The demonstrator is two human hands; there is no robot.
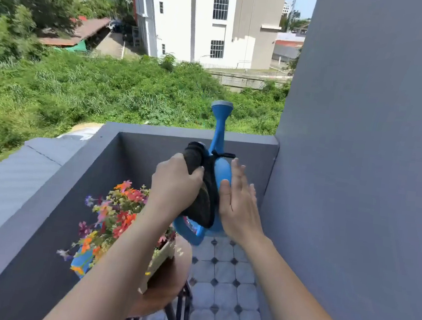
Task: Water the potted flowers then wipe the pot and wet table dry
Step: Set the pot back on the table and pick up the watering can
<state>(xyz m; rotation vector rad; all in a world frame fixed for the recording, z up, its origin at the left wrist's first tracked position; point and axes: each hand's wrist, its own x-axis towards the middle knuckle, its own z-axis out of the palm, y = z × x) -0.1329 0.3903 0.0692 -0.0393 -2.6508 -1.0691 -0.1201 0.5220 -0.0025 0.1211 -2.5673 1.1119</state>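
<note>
A blue watering can point(220, 145) is held up in the air, spout pointing up and away, over the balcony corner. My left hand point(175, 182) grips a black cloth point(201, 200) that is draped over the can's top and handle. My right hand point(237, 199) lies flat against the can's right side, fingers straight. Below my left forearm stand the potted flowers point(112, 217), red, orange and purple, in a pot point(160, 258) that is partly hidden. The pot sits on a small round brown table point(171, 280).
Grey balcony walls point(75, 197) close in on the left and front, and a tall grey wall point(359, 175) on the right. The floor point(221, 273) has white tiles with dark diamonds. The table has dark metal legs point(175, 315).
</note>
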